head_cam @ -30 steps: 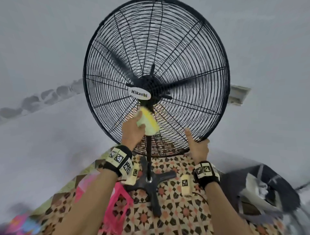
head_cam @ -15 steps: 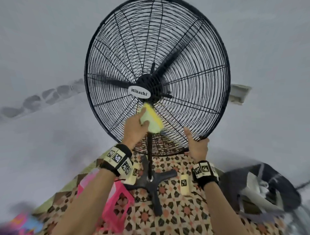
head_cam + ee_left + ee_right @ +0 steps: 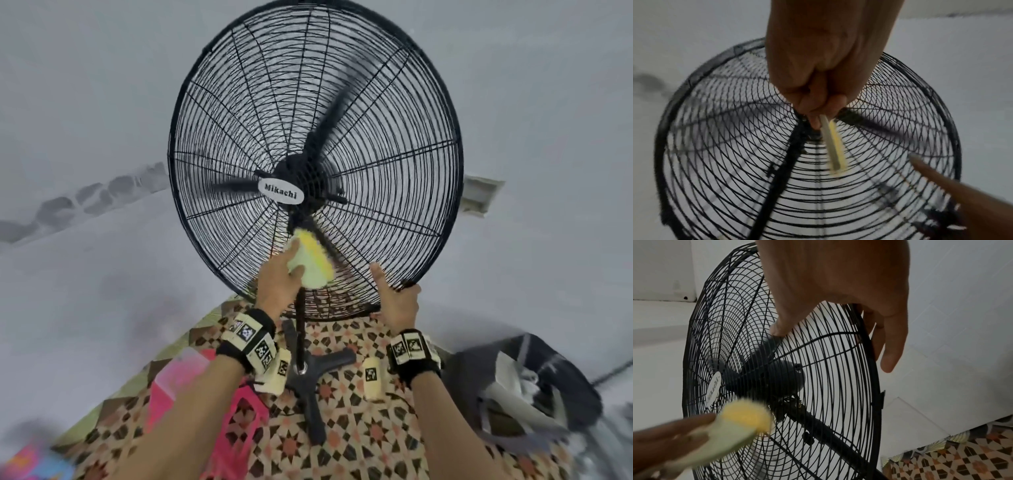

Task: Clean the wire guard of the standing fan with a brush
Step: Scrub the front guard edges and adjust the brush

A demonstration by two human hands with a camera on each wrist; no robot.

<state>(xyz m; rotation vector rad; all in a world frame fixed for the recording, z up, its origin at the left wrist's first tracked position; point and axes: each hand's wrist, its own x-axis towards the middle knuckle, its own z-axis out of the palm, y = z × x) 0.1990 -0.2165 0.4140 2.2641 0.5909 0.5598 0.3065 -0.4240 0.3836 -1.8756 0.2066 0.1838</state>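
Observation:
A black standing fan fills the head view, its round wire guard [image 3: 394,113] facing me with a white Mikachi badge [image 3: 280,194] at the hub. My left hand [image 3: 279,281] grips a pale brush with yellow bristles [image 3: 313,262] and holds it against the lower guard wires just below the hub. The brush [image 3: 833,146] shows edge-on in the left wrist view, and blurred [image 3: 742,423] in the right wrist view. My right hand [image 3: 399,298] holds the guard's lower right rim [image 3: 869,340], thumb on the front wires, fingers curled round the rim.
The fan's pole and black cross base [image 3: 313,373] stand on a patterned mat [image 3: 359,428] between my forearms. A pink object [image 3: 205,394] lies at lower left. A dark heap of cloth [image 3: 524,387] lies at the right. Plain white walls surround the fan.
The left hand has pushed the brush slightly up along the lower guard wires toward the hub. The fan blades have turned behind the guard. The right hand has kept its hold.

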